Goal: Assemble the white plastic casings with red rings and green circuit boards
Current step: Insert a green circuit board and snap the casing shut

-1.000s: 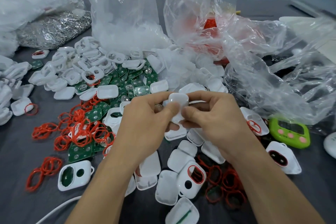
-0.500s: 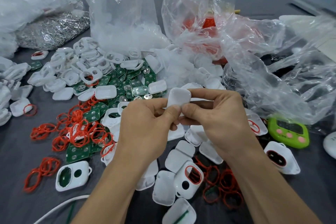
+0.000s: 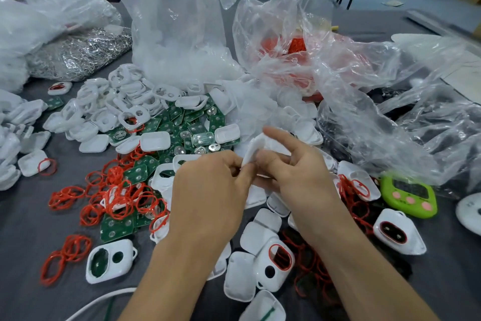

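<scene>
Both hands are up over the middle of the mess, working on one white casing (image 3: 253, 148) that's held in the air between them, above the heap and tilted on edge. The left hand (image 3: 208, 190) has its fingers curled in and pinches the casing's lower edge, and the right hand (image 3: 295, 173) grips it from the other side with thumb and curled fingers while the index finger sticks out straight past the top. It's a bit motion-blurred there, so I can't tell exactly which fingertips are touching. Everything else lies on the gray table (image 3: 23, 247): a pile of green circuit boards (image 3: 182, 122) just beyond the hands, a tangle of red rings (image 3: 117, 195) to the left of the left wrist, and a heap of empty white shells (image 3: 112, 102) further back on the left. Near the bottom left lies a casing with a green board (image 3: 109, 260) seated in it, and between the forearms is a casing with a red ring (image 3: 276, 263) round its opening. Another ringed casing (image 3: 398, 233) lies off to the right, just below a lime-green timer (image 3: 408, 195). Behind it all are crumpled clear plastic bags (image 3: 182, 21), one holding more red stuff (image 3: 295, 46), plus a bag of silvery metal bits (image 3: 78, 52) at the back left. A white cable (image 3: 99, 300) curves along the bottom edge.
</scene>
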A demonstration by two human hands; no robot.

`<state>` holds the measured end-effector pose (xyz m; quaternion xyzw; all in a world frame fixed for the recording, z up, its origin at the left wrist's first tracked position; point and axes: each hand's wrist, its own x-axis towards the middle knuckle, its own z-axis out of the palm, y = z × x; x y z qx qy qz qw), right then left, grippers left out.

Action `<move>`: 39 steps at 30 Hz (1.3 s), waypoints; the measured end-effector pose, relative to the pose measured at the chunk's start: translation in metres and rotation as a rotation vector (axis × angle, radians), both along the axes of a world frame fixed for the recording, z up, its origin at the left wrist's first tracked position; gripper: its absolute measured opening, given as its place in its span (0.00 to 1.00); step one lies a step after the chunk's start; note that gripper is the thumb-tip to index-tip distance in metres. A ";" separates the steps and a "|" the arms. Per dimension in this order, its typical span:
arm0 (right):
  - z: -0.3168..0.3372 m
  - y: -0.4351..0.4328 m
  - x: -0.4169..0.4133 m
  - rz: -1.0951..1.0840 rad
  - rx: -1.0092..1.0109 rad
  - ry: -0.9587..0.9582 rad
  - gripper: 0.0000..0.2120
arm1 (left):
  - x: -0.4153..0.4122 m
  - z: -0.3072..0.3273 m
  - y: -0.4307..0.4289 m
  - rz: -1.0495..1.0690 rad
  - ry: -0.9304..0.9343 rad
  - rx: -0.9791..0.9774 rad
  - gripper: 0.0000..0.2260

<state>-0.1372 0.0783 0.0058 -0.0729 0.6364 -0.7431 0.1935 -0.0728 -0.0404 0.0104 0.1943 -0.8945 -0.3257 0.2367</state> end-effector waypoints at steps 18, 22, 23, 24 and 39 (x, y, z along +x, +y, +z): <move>0.012 0.010 -0.003 0.195 -0.137 -0.234 0.12 | -0.006 0.005 -0.011 -0.201 0.030 0.779 0.11; 0.013 0.010 -0.001 0.236 -0.144 -0.143 0.13 | -0.004 0.008 -0.009 -0.353 0.008 0.896 0.12; 0.013 0.009 0.000 0.239 -0.134 -0.120 0.14 | -0.004 0.009 -0.007 -0.381 0.009 0.927 0.12; 0.012 0.009 0.000 0.243 -0.128 -0.107 0.14 | -0.003 0.010 -0.006 -0.390 0.011 0.960 0.13; -0.001 0.003 0.000 0.343 -0.114 -0.041 0.12 | -0.004 0.011 -0.011 -0.287 0.046 0.931 0.10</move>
